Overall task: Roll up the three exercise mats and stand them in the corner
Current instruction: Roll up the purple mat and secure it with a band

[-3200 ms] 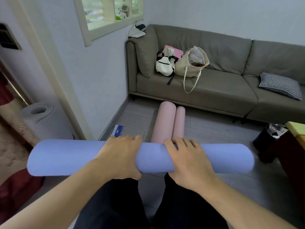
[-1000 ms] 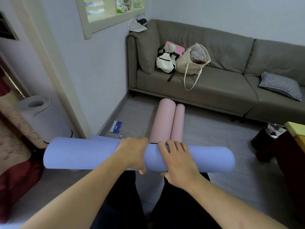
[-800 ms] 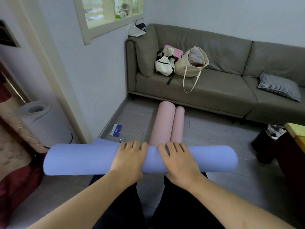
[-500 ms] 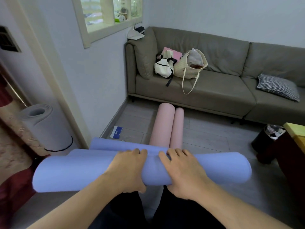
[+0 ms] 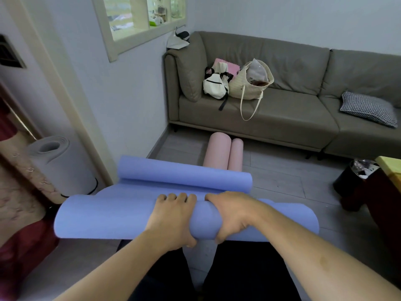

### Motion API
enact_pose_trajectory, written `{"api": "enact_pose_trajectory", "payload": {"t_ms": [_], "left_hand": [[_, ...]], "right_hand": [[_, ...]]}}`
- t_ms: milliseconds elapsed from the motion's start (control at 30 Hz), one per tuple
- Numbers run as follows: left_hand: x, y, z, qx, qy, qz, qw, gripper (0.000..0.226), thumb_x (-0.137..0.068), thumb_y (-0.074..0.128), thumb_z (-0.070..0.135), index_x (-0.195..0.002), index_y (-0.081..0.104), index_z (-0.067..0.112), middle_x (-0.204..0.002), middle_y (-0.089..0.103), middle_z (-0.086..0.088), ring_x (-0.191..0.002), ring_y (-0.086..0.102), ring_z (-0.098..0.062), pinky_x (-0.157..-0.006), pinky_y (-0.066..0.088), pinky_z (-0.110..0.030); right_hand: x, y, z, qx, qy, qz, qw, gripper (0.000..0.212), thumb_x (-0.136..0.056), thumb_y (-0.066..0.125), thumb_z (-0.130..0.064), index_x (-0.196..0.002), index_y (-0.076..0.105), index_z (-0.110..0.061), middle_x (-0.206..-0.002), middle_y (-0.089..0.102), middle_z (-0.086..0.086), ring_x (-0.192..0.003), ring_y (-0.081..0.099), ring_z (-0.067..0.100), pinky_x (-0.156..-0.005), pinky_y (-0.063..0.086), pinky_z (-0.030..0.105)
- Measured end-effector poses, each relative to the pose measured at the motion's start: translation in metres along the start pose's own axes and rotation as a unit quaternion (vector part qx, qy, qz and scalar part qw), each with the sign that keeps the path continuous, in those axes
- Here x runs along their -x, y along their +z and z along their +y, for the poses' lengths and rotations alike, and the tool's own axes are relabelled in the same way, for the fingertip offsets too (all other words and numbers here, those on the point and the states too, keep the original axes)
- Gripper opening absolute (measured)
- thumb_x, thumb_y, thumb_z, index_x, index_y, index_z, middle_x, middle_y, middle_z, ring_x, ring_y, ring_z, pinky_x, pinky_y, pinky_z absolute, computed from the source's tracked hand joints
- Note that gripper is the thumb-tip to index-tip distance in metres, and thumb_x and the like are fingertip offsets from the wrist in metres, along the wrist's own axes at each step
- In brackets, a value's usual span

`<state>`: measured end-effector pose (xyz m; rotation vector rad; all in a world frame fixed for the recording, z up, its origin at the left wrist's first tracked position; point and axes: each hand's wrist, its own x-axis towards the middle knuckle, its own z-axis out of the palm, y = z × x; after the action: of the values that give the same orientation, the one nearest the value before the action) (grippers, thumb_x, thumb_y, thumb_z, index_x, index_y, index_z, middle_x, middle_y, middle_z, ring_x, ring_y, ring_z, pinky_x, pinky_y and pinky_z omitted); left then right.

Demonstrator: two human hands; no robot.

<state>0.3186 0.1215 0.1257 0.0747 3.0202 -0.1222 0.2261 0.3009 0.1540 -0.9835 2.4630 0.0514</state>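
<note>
A blue exercise mat lies rolled across the floor in front of my knees. Its loose far end curls up beyond the roll. My left hand and my right hand grip the roll side by side at its middle, fingers over the top and thumbs underneath. A pink mat lies on the floor, rolled from both ends, pointing toward the sofa. A grey rolled mat stands upright at the left by the door frame.
A grey sofa runs along the far wall with a white backpack, a tote bag and a checked cushion. A black bin and dark furniture stand at the right. Red fabric lies at the left.
The blue roll has come back toward me and its loose end has unrolled further across the floor. Both hands have closed round the roll, thumbs now underneath.
</note>
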Motion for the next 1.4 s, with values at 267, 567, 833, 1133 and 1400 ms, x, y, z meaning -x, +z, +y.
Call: {"api": "enact_pose_trajectory", "payload": {"t_ms": [267,567,833,1133,1400], "left_hand": [[-0.022,-0.009,-0.017,0.083,-0.014,-0.044,0.995,0.073,-0.049,0.077,0.067,-0.106,0.047,0.031,-0.097,0.062,0.011,-0.082,0.059,-0.019,-0.072,0.047,-0.035],[-0.017,0.002,-0.004,-0.014,0.001,-0.003,1.000,0.087,-0.064,0.076,0.055,-0.135,0.037,0.024,-0.126,0.050,0.000,-0.114,0.051,-0.026,-0.095,0.040,-0.043],[-0.029,-0.011,-0.012,0.012,-0.019,-0.008,1.000,0.072,-0.064,0.083,0.048,-0.118,0.041,0.025,-0.108,0.060,0.004,-0.098,0.062,-0.023,-0.075,0.037,-0.037],[-0.039,-0.032,-0.019,0.042,-0.008,-0.050,0.998,0.067,-0.060,0.083,0.051,-0.106,0.041,0.024,-0.098,0.058,0.007,-0.083,0.058,-0.020,-0.067,0.039,-0.033],[-0.019,-0.035,-0.022,0.119,0.011,-0.166,0.979,0.078,-0.052,0.088,0.059,-0.115,0.049,0.031,-0.099,0.062,0.012,-0.085,0.063,-0.014,-0.078,0.055,-0.036]], "right_hand": [[0.021,0.061,-0.008,0.112,0.002,0.265,0.958,0.113,-0.056,0.088,-0.062,-0.148,0.042,-0.017,-0.132,0.051,0.005,-0.110,0.052,0.031,-0.102,0.047,0.046],[-0.008,0.041,0.007,0.095,0.003,0.174,0.980,0.075,-0.066,0.078,-0.039,-0.129,0.042,-0.024,-0.116,0.057,0.000,-0.102,0.060,0.029,-0.083,0.044,0.040],[-0.012,0.034,0.005,0.067,0.000,0.196,0.978,0.077,-0.065,0.079,-0.046,-0.131,0.045,-0.026,-0.115,0.053,-0.002,-0.103,0.053,0.027,-0.091,0.044,0.040],[-0.007,0.042,0.005,0.141,0.023,0.271,0.952,0.088,-0.058,0.082,-0.034,-0.134,0.043,-0.017,-0.115,0.053,0.008,-0.097,0.055,0.034,-0.089,0.046,0.046],[0.017,0.018,-0.012,0.097,-0.011,0.128,0.987,0.068,-0.061,0.078,-0.029,-0.115,0.037,-0.030,-0.103,0.050,-0.002,-0.090,0.056,0.028,-0.074,0.045,0.041]]}}
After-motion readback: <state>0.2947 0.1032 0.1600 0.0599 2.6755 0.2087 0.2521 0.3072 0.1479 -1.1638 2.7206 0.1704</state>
